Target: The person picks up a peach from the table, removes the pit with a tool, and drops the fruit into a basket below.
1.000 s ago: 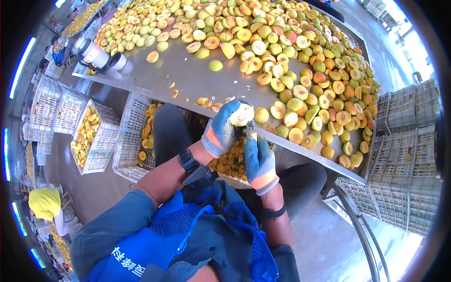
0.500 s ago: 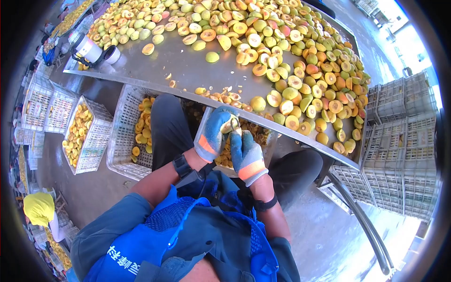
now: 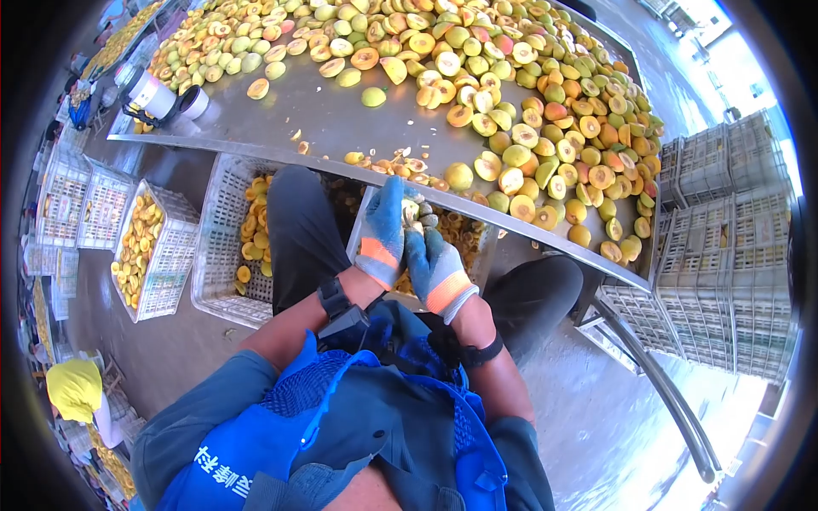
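Observation:
My left hand [image 3: 383, 232], in a blue and grey glove with an orange band, is closed around a pale cut fruit piece [image 3: 411, 213] just below the table's front edge. My right hand [image 3: 434, 264], gloved alike, meets it from the right with bent fingers; what lies between those fingers is too small to tell. Under both hands stands a crate [image 3: 481, 271] with pits and fruit scraps. Halved yellow-green fruit [image 3: 511, 156] covers much of the metal table [image 3: 256, 128]. Small scraps [image 3: 400, 163] lie along its near edge.
Crates of cut fruit stand at the left, one white crate [image 3: 177, 268] and another [image 3: 223, 213] beside my knee. Stacked crates [image 3: 724, 255] rise at the right near a curved metal bar [image 3: 660, 387]. A cup [image 3: 193, 102] is on the table. A person in yellow [image 3: 75, 390] is at far left.
Both hands have shifted slightly and turned, and the pale fruit piece between them shows more. The whole view has moved a little.

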Demonstrator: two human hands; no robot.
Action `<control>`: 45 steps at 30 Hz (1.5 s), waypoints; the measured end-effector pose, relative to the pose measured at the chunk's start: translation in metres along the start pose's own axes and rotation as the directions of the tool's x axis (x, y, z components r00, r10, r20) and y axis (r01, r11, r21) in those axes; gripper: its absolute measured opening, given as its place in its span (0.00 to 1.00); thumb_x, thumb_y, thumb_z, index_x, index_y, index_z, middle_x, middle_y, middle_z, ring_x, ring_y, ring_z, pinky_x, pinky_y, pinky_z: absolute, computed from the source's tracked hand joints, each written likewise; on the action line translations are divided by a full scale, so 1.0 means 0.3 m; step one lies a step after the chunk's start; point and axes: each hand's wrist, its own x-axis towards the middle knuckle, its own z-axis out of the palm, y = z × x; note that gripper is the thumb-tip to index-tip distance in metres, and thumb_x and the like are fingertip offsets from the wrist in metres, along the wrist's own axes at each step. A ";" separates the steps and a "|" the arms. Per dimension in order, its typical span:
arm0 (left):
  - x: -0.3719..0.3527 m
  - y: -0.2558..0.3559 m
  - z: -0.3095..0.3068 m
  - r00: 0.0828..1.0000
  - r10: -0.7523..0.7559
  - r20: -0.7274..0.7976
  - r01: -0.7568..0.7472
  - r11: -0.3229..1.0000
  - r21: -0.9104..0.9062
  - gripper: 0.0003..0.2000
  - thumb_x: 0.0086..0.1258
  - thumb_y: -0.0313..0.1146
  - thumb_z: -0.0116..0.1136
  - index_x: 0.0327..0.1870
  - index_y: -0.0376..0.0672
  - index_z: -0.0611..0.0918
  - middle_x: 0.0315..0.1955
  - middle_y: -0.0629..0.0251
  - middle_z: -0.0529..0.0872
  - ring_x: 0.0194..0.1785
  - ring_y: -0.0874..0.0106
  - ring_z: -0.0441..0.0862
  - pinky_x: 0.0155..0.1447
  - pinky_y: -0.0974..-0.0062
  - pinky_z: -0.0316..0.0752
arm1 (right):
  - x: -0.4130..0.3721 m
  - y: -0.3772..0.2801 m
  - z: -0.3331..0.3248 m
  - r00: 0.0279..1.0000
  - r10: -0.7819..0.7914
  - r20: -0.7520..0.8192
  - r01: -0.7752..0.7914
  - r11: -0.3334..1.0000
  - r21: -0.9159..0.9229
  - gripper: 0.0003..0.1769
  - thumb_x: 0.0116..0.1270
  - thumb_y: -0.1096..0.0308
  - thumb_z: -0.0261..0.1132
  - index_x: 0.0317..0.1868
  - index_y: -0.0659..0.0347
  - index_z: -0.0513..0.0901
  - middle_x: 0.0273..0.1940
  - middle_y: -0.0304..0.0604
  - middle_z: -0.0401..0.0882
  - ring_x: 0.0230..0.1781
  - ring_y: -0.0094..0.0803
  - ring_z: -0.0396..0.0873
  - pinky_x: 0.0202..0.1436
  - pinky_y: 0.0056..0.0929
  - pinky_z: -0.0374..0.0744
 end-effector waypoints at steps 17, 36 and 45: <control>0.004 -0.006 -0.065 0.972 0.021 0.236 -0.030 0.999 0.037 0.26 0.82 0.56 0.47 0.38 0.40 0.81 0.30 0.59 0.83 0.36 0.66 0.84 0.44 0.67 0.84 | -0.023 -0.010 -0.093 0.851 0.142 0.506 -0.470 0.635 0.612 0.25 0.84 0.45 0.48 0.40 0.58 0.77 0.17 0.33 0.67 0.09 0.22 0.60 0.12 0.22 0.58; 0.013 -0.060 -0.065 1.000 -0.011 0.015 0.009 0.993 0.114 0.25 0.81 0.56 0.50 0.33 0.41 0.80 0.26 0.62 0.82 0.29 0.68 0.84 0.35 0.68 0.85 | -0.007 0.031 -0.054 0.873 0.233 0.429 -0.408 0.830 0.379 0.25 0.84 0.49 0.51 0.44 0.64 0.82 0.24 0.32 0.74 0.19 0.19 0.69 0.22 0.20 0.67; -0.010 -0.039 -0.108 0.946 -0.040 0.321 0.001 0.993 0.119 0.25 0.83 0.52 0.46 0.31 0.40 0.81 0.26 0.59 0.85 0.31 0.68 0.84 0.41 0.70 0.81 | -0.029 0.073 -0.078 0.674 0.103 0.731 -0.690 0.439 0.575 0.23 0.83 0.43 0.52 0.39 0.53 0.77 0.18 0.28 0.64 0.11 0.18 0.59 0.14 0.20 0.57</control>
